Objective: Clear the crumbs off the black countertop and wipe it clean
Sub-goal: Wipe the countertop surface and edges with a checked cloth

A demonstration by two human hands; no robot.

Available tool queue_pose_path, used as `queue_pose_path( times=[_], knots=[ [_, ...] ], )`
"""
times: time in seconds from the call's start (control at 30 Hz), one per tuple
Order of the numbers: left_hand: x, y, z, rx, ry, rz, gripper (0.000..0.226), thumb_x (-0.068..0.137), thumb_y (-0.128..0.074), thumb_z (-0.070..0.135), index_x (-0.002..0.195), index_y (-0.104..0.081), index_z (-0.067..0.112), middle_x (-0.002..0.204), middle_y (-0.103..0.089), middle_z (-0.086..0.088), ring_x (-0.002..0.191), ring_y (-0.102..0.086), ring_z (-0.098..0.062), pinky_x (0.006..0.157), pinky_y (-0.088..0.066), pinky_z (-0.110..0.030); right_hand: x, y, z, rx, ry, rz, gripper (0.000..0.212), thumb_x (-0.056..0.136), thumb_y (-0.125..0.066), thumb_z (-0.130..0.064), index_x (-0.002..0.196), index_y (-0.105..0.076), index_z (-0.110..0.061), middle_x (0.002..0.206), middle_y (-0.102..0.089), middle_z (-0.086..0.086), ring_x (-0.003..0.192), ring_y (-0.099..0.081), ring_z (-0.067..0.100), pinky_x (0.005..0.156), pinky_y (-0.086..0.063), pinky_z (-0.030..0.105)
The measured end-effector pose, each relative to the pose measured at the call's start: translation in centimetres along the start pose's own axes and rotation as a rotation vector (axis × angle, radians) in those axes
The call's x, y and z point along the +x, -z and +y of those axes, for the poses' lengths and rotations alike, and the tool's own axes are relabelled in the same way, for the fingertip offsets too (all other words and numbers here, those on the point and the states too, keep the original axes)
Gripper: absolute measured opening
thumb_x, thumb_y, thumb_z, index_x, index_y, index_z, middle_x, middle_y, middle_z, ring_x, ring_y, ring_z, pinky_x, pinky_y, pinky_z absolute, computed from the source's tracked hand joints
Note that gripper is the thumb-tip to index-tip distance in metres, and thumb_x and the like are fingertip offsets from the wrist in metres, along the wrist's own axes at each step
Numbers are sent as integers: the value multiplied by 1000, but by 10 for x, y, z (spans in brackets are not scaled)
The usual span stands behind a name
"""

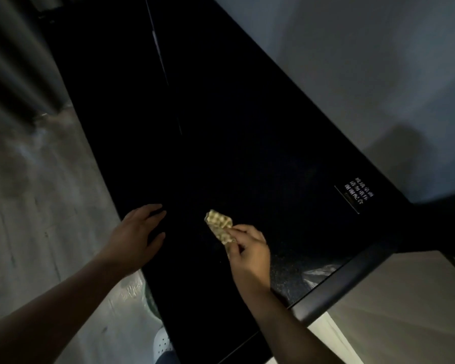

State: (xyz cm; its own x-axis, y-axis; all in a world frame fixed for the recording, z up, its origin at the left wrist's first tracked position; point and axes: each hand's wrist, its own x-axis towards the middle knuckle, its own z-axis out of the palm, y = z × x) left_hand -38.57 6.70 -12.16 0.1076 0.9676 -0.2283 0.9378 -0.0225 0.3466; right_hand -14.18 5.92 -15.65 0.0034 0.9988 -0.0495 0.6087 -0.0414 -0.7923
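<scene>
Black counter [247, 127] runs diagonally, in dim light. Left hand [135, 236] lies flat at its left edge, fingers straight, holding nothing. Right hand [250, 252] has its fingers curled, pinching a yellow waffle-weave cloth [219, 224] against the counter. White printed label [353, 195] sits near the right edge. Pale specks [294, 261] are scattered beside the right wrist.

We see a plain pale grey painted wall [352, 61] upper right, with soft shadows on it. Pale grey wood-grain floor [37, 206] on the left. Dark grey pleated folds [11, 61] top left, blurred, probably a curtain. Flat pale beige panel [405, 311] lower right. Lighting is dim overall.
</scene>
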Motion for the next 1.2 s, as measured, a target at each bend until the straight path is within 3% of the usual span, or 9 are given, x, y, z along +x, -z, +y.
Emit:
queue_pose_path(
  times=[0.13,0.23,0.3,0.57,0.63,0.83,0.97,1.07,1.2],
  knots=[
    [-4,0,-4,4,-30,-10,60,84,-46,41,136,-49,13,144,-43,-3,131,-40,-24,107,-32,-34,29,24,4,-155,46,212,27,83,-63,-2,106,-71,-12,109,-60,1,98,-49,14,87,-41,18],
    [-6,-4,-7,10,-42,0,63,82,-45,43,138,-47,13,146,-41,-2,133,-38,-24,109,-30,-34,36,18,5,-257,-101,233,25,93,-57,-16,115,-68,-11,119,-55,2,108,-45,16,91,-46,28],
    [-6,-5,-9,15,-50,8,63,83,-43,45,137,-47,13,145,-41,-2,133,-38,-24,110,-30,-35,21,2,-1,-247,-46,216,28,89,-61,-9,116,-68,-11,119,-57,5,109,-49,23,93,-46,31],
    [-4,2,-26,25,-171,-26,71,84,-24,56,140,-44,17,147,-38,1,135,-34,-19,110,-30,-33,-46,-42,-29,-35,3,-4,28,80,-67,-5,104,-73,-19,102,-60,-14,96,-54,7,82,-39,8],
    [-4,4,-30,-5,-196,-42,71,83,-29,58,139,-46,17,147,-38,1,134,-35,-18,109,-32,-33,-38,-34,-25,-37,-8,78,27,80,-67,-3,103,-74,-17,103,-61,-13,96,-51,6,83,-35,4],
    [-25,8,-35,-86,-182,121,46,88,-39,32,119,-64,8,122,-61,-6,111,-58,-25,95,-43,-30,-42,-40,-31,-126,-71,189,30,80,-69,1,108,-72,-10,107,-62,-3,100,-53,13,85,-29,-4],
    [-54,8,-53,-93,-93,138,46,87,-39,29,118,-64,5,119,-62,-9,109,-58,-28,91,-48,-34,-72,-68,-50,-147,-10,116,31,74,-74,1,101,-74,-14,101,-66,-4,94,-59,18,84,-41,15],
    [-72,11,-71,-61,-41,78,49,87,-37,31,120,-62,7,121,-61,-9,111,-57,-27,90,-50,-39,-95,-89,-64,-139,-3,29,28,77,-73,-4,102,-74,-16,104,-65,-5,97,-58,17,85,-39,15],
    [-89,13,-90,-48,33,104,33,85,-57,6,117,-65,8,117,-64,-9,106,-60,-28,87,-48,-35,-104,-104,-78,-27,-86,-11,20,81,-71,-9,98,-75,-17,96,-60,-15,93,-57,9,80,-46,19]
  ],
)
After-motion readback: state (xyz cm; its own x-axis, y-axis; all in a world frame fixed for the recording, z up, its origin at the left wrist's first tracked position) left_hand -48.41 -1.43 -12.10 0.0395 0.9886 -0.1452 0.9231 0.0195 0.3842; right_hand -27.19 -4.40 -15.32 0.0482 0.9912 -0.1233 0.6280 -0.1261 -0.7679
